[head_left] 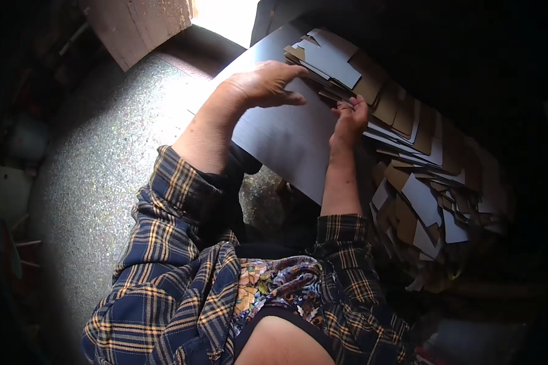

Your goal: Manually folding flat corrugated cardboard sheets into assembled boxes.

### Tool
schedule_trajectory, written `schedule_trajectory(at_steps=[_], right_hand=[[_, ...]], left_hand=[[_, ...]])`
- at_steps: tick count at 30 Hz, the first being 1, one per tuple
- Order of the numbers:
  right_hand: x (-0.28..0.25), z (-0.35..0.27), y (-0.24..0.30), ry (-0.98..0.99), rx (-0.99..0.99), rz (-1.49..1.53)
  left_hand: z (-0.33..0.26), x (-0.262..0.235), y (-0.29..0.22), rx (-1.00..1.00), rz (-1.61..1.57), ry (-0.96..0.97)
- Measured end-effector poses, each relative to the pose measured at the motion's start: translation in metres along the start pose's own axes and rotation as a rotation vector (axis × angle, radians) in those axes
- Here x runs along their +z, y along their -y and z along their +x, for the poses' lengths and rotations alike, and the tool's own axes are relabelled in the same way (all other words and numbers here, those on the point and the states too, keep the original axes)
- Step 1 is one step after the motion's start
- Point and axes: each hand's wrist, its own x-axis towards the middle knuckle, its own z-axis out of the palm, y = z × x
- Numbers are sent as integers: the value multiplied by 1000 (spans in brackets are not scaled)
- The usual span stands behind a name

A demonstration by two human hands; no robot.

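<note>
Cardboard pieces (plain-faced) beside fingers

Head-worn fisheye, near, facing down over table.

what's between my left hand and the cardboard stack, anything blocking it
Nothing visible stands in the way: the left hand is right at the edge of the cardboard stack, though contact is unclear. The right hand is along the same edge, farther right, not between them.
</note>
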Motion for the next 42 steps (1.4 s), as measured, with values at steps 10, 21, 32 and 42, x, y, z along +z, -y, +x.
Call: schedule_trajectory(at_steps=[10,21,32,42], right_hand=[[-11,34,12,77,159,214],[6,58,14,20,132,177],[-41,15,10,-114,109,403],[-44,-6,7,128,167,172]], left_hand=[[-6,-5,6,-156,16,-12],[-2,-3,4,-158,46,23],[13,3,43,-355,23,-376],[13,0,57,-289,-923,-466]])
